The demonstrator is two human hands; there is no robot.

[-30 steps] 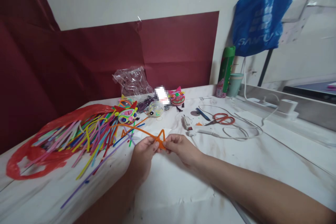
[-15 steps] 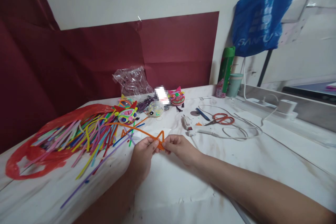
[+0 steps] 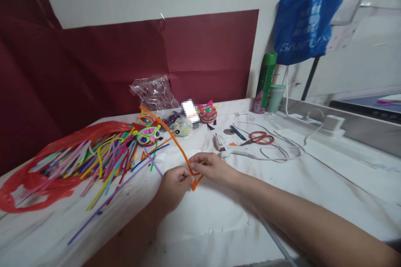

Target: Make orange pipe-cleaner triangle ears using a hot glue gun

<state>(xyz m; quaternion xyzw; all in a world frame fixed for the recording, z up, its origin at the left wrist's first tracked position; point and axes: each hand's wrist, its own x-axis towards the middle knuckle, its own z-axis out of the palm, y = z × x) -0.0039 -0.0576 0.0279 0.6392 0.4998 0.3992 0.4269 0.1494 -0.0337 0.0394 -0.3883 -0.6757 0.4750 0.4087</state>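
An orange pipe cleaner [image 3: 176, 142] is bent into a small angular shape at its near end, while its long free end arcs up and away to the left. My left hand [image 3: 175, 181] is closed, pinching the bent part from the left. From the right, my right hand [image 3: 211, 167] pinches the same pipe cleaner a little higher, by the corner of the bend. Fingers partly hide the folded section. Both hands are over a white sheet [image 3: 200, 217] on the table.
Left lies a red plastic bag [image 3: 59, 150] with many coloured pipe cleaners [image 3: 94, 154]. Behind are decorated animal-face crafts [image 3: 148, 134] and a clear ball [image 3: 182, 127]. To the right are a glue gun [image 3: 218, 142], orange-handled scissors [image 3: 260, 137], a blue pen-like tool [image 3: 238, 132] and a looped white cable [image 3: 291, 156].
The long free end of the orange pipe cleaner has swung upward from lying leftward. My right hand has shifted its grip, and the bent part has turned downward. The view has shifted slightly.
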